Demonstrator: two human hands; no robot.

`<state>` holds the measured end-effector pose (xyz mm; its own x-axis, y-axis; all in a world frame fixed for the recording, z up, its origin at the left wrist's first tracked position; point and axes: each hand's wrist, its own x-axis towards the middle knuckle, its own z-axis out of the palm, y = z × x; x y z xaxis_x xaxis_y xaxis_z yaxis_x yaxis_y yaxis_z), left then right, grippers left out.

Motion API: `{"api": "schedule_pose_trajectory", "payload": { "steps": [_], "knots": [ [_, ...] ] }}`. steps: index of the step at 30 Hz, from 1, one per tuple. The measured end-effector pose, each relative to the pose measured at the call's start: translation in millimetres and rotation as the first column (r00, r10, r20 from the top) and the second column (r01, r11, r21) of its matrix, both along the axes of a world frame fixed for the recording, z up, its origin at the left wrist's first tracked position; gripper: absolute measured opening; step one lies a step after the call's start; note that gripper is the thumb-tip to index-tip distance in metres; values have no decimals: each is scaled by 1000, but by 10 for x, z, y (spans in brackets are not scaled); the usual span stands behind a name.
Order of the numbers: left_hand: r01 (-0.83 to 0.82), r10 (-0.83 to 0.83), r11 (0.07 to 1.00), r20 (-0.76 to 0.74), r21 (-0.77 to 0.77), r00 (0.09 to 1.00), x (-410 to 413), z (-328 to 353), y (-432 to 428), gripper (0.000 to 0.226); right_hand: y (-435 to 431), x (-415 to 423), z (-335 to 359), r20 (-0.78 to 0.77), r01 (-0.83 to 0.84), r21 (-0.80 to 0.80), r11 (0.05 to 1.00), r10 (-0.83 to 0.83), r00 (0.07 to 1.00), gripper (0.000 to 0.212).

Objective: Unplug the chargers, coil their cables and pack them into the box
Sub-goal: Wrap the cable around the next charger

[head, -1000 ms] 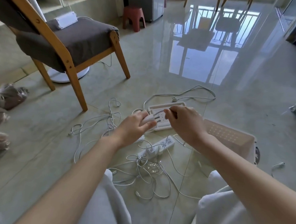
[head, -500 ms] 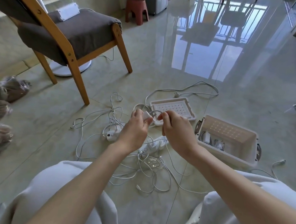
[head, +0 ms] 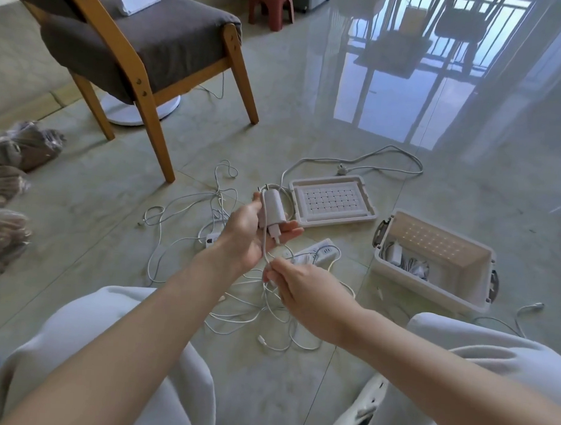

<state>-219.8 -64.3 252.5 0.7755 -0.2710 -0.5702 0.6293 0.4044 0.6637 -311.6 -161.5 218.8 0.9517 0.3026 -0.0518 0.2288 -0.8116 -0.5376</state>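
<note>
- Our left hand [head: 250,243] has its grip closed on a white charger [head: 272,208], with the thumb along one side and the fingers beneath. The prongs point toward twelve o'clock.
- The charger's cable [head: 264,244] drops from its lower end toward six o'clock. Our right hand [head: 301,288] grips it in a pinch between thumb and fingertips, just below the left hand.
- Below that pinch the cable runs into the loose cables [head: 254,321] heaped on the floor [head: 311,100] between our knees.
- The box [head: 431,290] stands open on the floor at three o'clock from our hands, well apart from them. We see a white charger and some cable at its left end.
- A lid [head: 367,212] lies on the floor at one o'clock from the left hand, its gridded face up.
- A white power strip [head: 319,255] lies on the floor between our hands and the box.
- A wooden chair [head: 158,43] stands at eleven o'clock.
</note>
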Motion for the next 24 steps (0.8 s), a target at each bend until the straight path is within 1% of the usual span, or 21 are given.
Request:
{"api": "schedule_pose_trajectory", "payload": {
  "steps": [1, 2, 5, 8, 10, 11, 13, 15, 16, 17, 18, 20, 21, 24],
  "knots": [
    [23, -24, 998, -16, -55, 1000, 0, 24, 15, 34, -20, 15, -7, -16, -7, 7, 1000, 7, 1000, 23],
    [62, -64, 995, -13, -76, 998, -2, 48, 38, 36, -43, 36, -4, -26, -13, 15, 1000, 13, 1000, 23],
    [199, -198, 980, 31, -5, 980, 15, 123, 118, 39, -125, 85, -9, -84, -39, -17, 999, 37, 996, 19],
    [356, -358, 934, 59, 31, 932, 27, 212, 209, 39, -176, 120, -22, -190, -71, -57, 996, 59, 980, 19],
    [496, -503, 864, 112, 84, 857, 18, 278, 264, 33, -234, 166, -22, -235, -91, -94, 991, 66, 970, 18],
    [573, -591, 806, 148, 150, 793, 11, 308, 290, 34, -278, 194, -10, -241, -93, -126, 988, 60, 969, 19],
    [671, -763, 638, 188, 379, 619, -15, 368, 331, 39, -376, 249, 25, -213, -71, -208, 976, 25, 977, 22],
    [654, -876, 457, 180, 603, 447, -36, 378, 371, 36, -470, 289, 66, -132, -20, -279, 960, -18, 991, 23],
    [613, -910, 380, 161, 693, 383, -38, 361, 391, 35, -505, 303, 85, -78, 17, -301, 954, -42, 996, 25],
    [546, -932, 310, 135, 778, 337, -22, 321, 415, 36, -528, 313, 99, -19, 52, -309, 950, -61, 998, 27],
    [453, -945, 241, 100, 858, 312, 7, 268, 436, 38, -538, 324, 102, 38, 78, -305, 949, -70, 997, 28],
    [247, -952, 114, 34, 962, 304, 85, 147, 473, 34, -515, 325, 111, 110, 106, -294, 950, -77, 991, 28],
    [180, -949, 72, 12, 981, 314, 115, 98, 482, 32, -486, 315, 121, 127, 118, -291, 949, -84, 988, 29],
    [101, -944, 14, -20, 995, 331, 142, 24, 453, 36, -404, 253, 128, 149, 153, -253, 955, -118, 982, 34]
  ]
}}
